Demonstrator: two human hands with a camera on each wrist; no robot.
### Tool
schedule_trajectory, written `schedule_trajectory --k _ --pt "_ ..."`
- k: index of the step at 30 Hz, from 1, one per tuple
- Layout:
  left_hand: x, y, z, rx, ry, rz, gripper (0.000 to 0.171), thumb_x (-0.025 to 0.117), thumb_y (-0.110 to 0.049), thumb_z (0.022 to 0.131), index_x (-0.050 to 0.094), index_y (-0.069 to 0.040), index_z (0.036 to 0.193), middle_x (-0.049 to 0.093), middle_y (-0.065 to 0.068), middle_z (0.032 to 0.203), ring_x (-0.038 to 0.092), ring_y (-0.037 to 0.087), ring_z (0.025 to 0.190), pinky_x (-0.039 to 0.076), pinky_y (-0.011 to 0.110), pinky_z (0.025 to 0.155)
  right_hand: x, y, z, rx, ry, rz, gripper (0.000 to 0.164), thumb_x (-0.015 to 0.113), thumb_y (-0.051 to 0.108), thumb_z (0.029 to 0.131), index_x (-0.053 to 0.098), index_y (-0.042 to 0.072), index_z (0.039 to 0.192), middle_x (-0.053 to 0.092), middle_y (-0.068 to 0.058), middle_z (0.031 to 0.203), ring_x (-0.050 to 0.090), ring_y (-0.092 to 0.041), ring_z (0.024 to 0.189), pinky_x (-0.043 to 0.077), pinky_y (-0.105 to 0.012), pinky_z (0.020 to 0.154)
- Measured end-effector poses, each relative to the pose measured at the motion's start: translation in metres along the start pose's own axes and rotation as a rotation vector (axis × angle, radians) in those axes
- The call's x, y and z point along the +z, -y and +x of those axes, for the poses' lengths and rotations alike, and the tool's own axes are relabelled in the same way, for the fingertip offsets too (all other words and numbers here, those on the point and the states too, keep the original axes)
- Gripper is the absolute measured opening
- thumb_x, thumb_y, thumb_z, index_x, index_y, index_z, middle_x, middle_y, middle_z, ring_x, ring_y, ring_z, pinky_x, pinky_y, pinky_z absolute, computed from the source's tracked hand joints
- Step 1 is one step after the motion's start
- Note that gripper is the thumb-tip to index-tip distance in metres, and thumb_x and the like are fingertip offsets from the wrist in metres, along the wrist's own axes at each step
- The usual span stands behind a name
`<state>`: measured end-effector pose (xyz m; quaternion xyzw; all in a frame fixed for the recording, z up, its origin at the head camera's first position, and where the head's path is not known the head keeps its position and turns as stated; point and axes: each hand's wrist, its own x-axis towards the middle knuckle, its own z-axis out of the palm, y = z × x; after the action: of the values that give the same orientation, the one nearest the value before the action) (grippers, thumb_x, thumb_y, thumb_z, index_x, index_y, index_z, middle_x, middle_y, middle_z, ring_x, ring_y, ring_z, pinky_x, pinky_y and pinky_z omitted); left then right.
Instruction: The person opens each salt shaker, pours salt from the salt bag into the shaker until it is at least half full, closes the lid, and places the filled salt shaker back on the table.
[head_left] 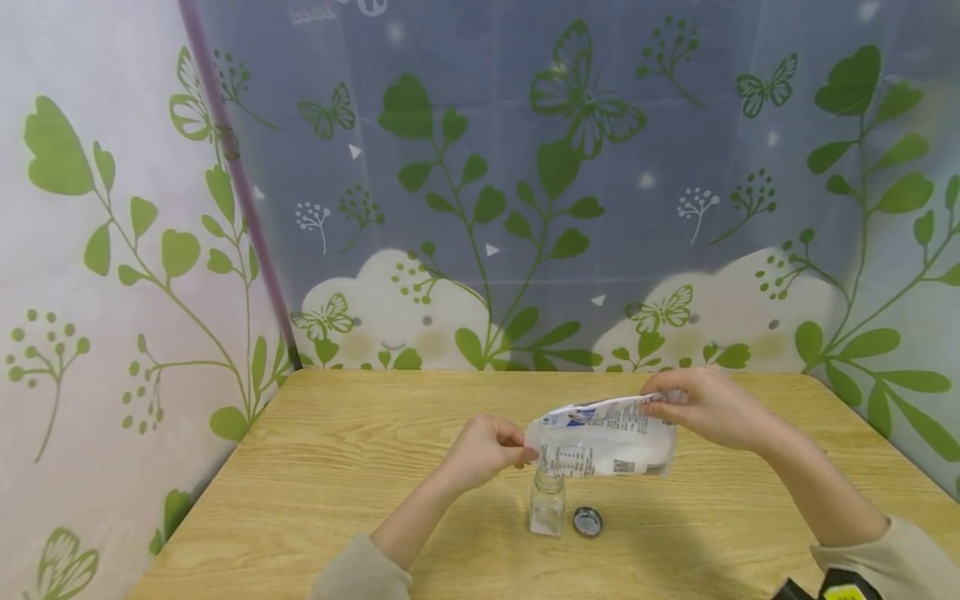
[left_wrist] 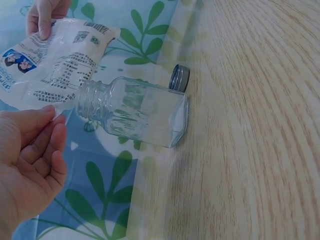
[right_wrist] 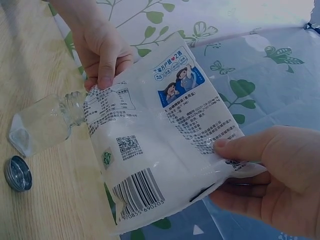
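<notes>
A white printed salt bag [head_left: 607,442] is held tilted over the table between both hands. My left hand [head_left: 483,452] pinches its lower corner between thumb and forefinger, just above the glass jar [head_left: 547,510]. My right hand [head_left: 705,410] grips the opposite, higher end, thumb on the printed face. The bag's corner [right_wrist: 97,97] meets the mouth of the jar; the exact opening is hidden. Upright on the table, the clear square jar has a little white salt [right_wrist: 21,139] at the bottom. Its round metal lid [head_left: 588,522] lies beside it, inner side up.
The wood-grain table [head_left: 360,467] reaches back to a patterned blue curtain [head_left: 480,208]. A pale leaf-print curtain [head_left: 112,275] stands along the left side. A black and yellow object [head_left: 840,587] shows at the bottom right edge.
</notes>
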<state>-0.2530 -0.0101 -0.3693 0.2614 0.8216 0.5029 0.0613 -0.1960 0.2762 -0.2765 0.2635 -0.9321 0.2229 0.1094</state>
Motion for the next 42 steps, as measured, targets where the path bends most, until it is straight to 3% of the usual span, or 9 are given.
schedule_trajectory --k 42 --pt "-0.0006 0.0026 -0.0018 0.015 0.007 0.005 0.010 0.072 -0.015 0.078 0.070 -0.008 0.071 0.064 -0.001 0.066 0.054 0.011 0.063 0.039 0.026 0.056 -0.0002 0.0041 0.0013 -0.006 -0.017 0.015 0.007 0.064 0.018 0.087 0.069 0.014 0.090 0.066 0.005 0.086 0.058 -0.006 0.073 0.047 -0.027 0.061"
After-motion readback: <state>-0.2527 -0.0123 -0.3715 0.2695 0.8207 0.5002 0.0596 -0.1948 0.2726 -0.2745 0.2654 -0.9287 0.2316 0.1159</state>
